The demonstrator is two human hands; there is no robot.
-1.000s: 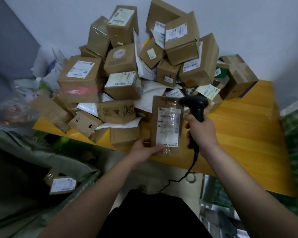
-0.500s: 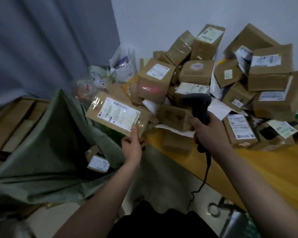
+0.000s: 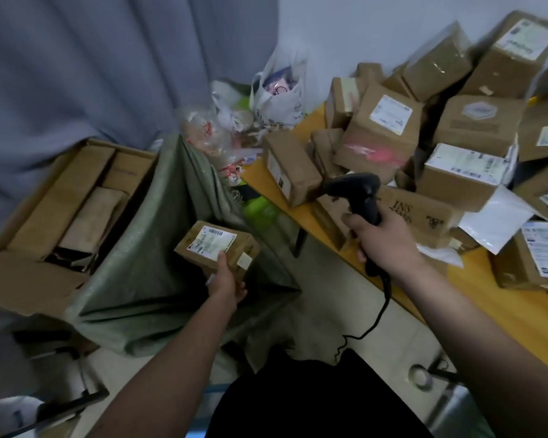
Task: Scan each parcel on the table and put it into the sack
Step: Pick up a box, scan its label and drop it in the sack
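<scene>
The left hand (image 3: 227, 284) reached forward and down over the open mouth of the green woven sack (image 3: 146, 257), its grip pinching the near edge of a flat brown parcel (image 3: 217, 245), thumb on top by the white label. The parcel hung tilted above the sack, label up. The right hand (image 3: 383, 237) was held out over the edge of the yellow worktop (image 3: 519, 311), grip wrapped round the handle of the black barcode scanner (image 3: 359, 194), its head aimed left, beside the heap of cardboard boxes (image 3: 383, 134).
</scene>
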